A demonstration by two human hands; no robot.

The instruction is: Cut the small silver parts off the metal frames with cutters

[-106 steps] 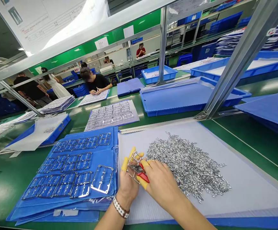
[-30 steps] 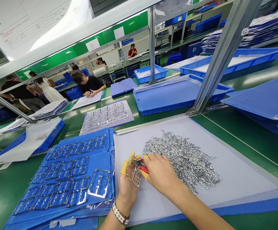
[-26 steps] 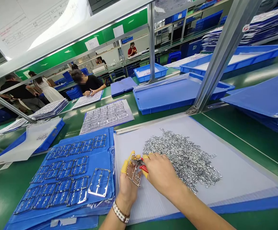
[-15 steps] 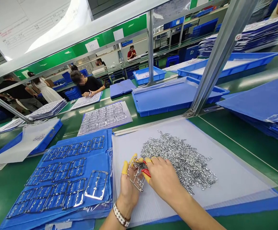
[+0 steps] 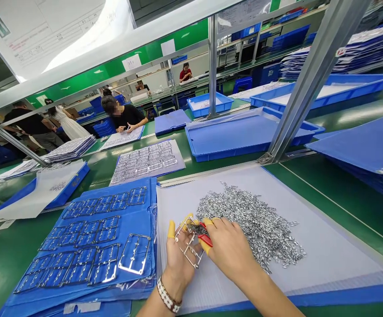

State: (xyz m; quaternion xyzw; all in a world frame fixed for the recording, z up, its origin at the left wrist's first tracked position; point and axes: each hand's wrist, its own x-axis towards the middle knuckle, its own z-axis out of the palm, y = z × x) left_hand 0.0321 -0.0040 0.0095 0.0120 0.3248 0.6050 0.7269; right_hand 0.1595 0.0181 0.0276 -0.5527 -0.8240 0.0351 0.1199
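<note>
My left hand (image 5: 179, 259), with yellow finger cots and a beaded bracelet at the wrist, holds a small shiny metal-coloured frame (image 5: 191, 255) with little parts on its runners. Red-handled nippers (image 5: 205, 240) are gripped in my right hand (image 5: 227, 248), which also wears yellow finger cots. The jaws of the nippers reach in at the upper part of the frame; whether they are cutting is too small to tell. Just beyond my hands, a large pile of small silvery parts (image 5: 244, 215) lies on a translucent white sheet (image 5: 323, 237).
At left, a blue sheet (image 5: 135, 281) carries rows of similar frames (image 5: 107, 262). Behind stand another loaded sheet (image 5: 147, 160), a blue tray (image 5: 227, 136) and a slanted metal post (image 5: 305, 92). Stacked blue sheets (image 5: 370, 149) lie at right. Across the bench a co-worker (image 5: 125, 116) handles parts.
The whole view has shifted slightly, so the scene sits a little farther right. My hands keep nearly the same hold on the frame and nippers.
</note>
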